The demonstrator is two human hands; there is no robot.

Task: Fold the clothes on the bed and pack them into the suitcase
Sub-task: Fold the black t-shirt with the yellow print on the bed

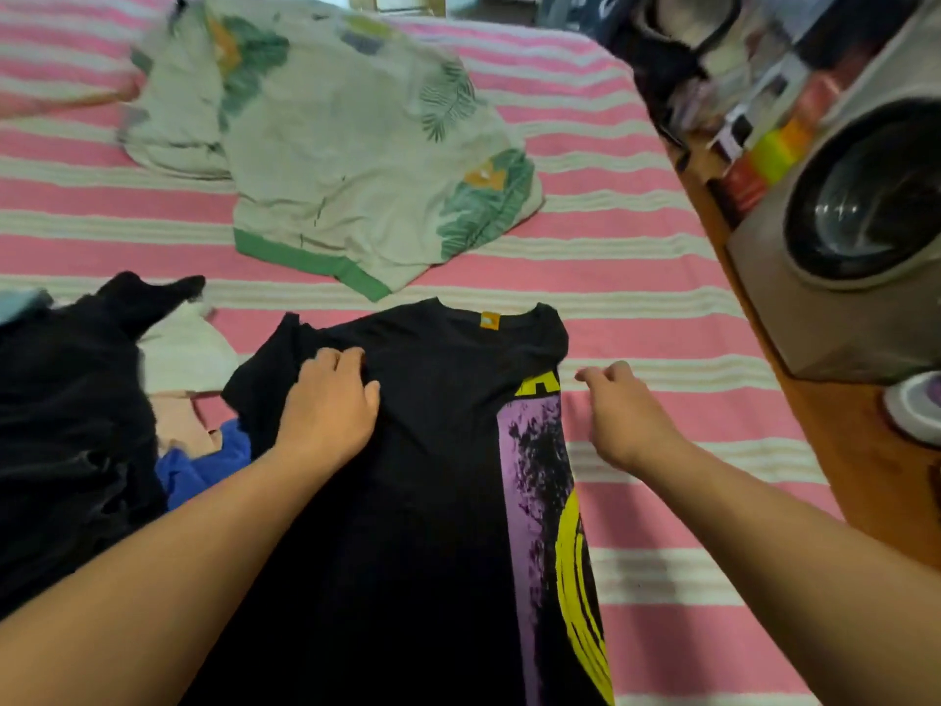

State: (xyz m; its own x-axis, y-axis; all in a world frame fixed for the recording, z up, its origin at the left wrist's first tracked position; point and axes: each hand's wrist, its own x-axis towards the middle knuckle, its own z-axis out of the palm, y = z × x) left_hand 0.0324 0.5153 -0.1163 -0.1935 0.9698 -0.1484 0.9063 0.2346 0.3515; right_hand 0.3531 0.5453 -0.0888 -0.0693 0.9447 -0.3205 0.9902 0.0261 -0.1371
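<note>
A black cotton T-shirt [433,450] with a purple and yellow print along its right edge lies lengthwise on the pink-and-white striped bed [662,308], its collar pointing away from the person, its right side folded in. The left hand [331,405] rests on the shirt's upper left part, its grip curled into a bunch of the black fabric near the shoulder. The right hand [624,412] hovers just beside the shirt's right edge over the bedspread, fingers loosely curled and gripping nothing. A pale leaf-patterned garment with a green hem [356,145] lies farther up the bed. A heap of dark, cream and blue clothes [76,415] sits to the left. A grey front-loading washing machine [855,221] stands right of the bed.
</note>
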